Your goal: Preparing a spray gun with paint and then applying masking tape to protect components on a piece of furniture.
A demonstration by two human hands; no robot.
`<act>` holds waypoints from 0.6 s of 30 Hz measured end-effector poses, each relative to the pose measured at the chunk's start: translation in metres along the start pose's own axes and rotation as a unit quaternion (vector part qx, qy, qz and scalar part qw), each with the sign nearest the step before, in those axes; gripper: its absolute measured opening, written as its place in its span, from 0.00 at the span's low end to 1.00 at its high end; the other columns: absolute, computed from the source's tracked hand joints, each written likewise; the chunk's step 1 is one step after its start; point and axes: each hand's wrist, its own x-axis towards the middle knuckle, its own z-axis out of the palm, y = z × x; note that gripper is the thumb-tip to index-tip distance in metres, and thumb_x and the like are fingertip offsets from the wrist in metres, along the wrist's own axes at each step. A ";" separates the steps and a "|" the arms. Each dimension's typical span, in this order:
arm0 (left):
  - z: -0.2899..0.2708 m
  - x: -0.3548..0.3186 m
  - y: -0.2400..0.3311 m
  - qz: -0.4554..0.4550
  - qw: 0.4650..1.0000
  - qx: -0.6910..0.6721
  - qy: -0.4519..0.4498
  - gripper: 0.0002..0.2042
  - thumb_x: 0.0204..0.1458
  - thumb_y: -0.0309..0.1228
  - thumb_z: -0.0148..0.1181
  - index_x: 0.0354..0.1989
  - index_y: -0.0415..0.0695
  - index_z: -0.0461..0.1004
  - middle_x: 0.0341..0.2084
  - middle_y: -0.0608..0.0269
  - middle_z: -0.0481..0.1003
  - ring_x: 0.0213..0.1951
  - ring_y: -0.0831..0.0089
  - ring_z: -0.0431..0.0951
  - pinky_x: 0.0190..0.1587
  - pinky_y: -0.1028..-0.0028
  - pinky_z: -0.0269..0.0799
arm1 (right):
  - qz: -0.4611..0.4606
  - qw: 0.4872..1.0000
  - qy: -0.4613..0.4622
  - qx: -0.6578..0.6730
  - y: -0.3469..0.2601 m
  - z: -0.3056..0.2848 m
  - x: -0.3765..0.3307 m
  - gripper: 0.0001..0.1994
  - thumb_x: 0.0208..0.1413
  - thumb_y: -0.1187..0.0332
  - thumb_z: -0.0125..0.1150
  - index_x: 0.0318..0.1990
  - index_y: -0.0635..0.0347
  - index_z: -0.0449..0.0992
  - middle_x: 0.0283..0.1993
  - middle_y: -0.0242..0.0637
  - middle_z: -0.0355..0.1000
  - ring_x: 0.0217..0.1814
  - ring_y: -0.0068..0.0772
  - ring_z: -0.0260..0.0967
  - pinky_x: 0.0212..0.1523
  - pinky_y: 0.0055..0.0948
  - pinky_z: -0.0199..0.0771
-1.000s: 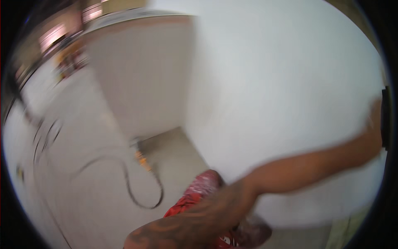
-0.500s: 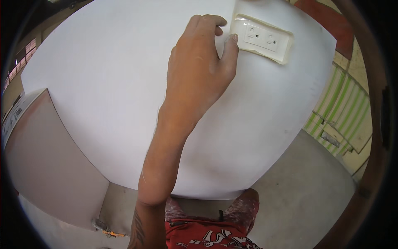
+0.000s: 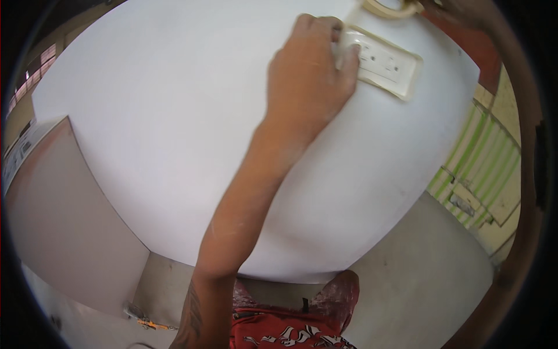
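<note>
A white double outlet [image 3: 381, 64] with a pale cream tape-like border sits on a large white panel [image 3: 174, 116]. At its left end rests my left hand [image 3: 314, 70], fingers curled and thumb bent over the border. What lies between those fingertips is too hidden to make out. Above the outlet, at the top edge, is a cream ring that looks like a roll of tape [image 3: 392, 10]. My right hand [image 3: 459, 10] is closed on the ring's right side, partly cut off by the frame and dim.
A greyish board [image 3: 75, 221] stands at the left. Near its foot an orange-handled tool [image 3: 152, 323] lies on the grey floor [image 3: 430, 262]. Green-striped material [image 3: 474, 160] is at the right, and a reddish-brown surface [image 3: 471, 46] shows behind the panel's far right corner.
My left hand has shifted right, and its thumb now overlaps the outlet's left end. The right hand and the cream ring have come into view at the top. The whole view has shifted slightly.
</note>
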 end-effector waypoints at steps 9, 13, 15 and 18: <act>-0.012 -0.007 0.001 -0.039 0.996 -0.079 -0.018 0.25 0.54 0.37 0.69 0.50 0.28 0.73 0.42 0.48 0.75 0.25 0.69 0.72 0.34 0.67 0.73 | 0.124 0.987 0.019 0.097 -0.022 0.017 -0.026 0.09 0.50 0.70 0.65 0.39 0.57 0.77 0.49 0.39 0.75 0.44 0.45 0.71 0.43 0.42 0.72; -0.012 -0.004 -0.002 -0.055 0.990 -0.125 -0.043 0.24 0.54 0.38 0.69 0.52 0.31 0.73 0.42 0.48 0.75 0.27 0.66 0.74 0.36 0.64 0.74 | 0.151 0.978 -0.049 0.138 -0.015 0.028 -0.041 0.16 0.48 0.77 0.63 0.48 0.62 0.78 0.60 0.44 0.71 0.58 0.54 0.65 0.55 0.48 0.69; -0.012 -0.004 -0.011 -0.059 0.991 -0.113 -0.043 0.23 0.54 0.38 0.69 0.51 0.32 0.74 0.42 0.48 0.75 0.30 0.63 0.76 0.38 0.62 0.74 | 0.154 0.977 -0.037 0.141 -0.024 0.043 -0.033 0.17 0.48 0.76 0.64 0.48 0.62 0.78 0.60 0.44 0.71 0.58 0.53 0.66 0.55 0.47 0.70; -0.003 0.003 -0.023 0.011 0.999 -0.030 -0.025 0.19 0.52 0.36 0.67 0.47 0.35 0.74 0.47 0.41 0.73 0.43 0.44 0.78 0.46 0.52 0.75 | 0.179 0.977 0.060 0.100 -0.031 0.074 -0.014 0.11 0.55 0.72 0.64 0.46 0.57 0.78 0.60 0.43 0.71 0.60 0.48 0.68 0.57 0.43 0.72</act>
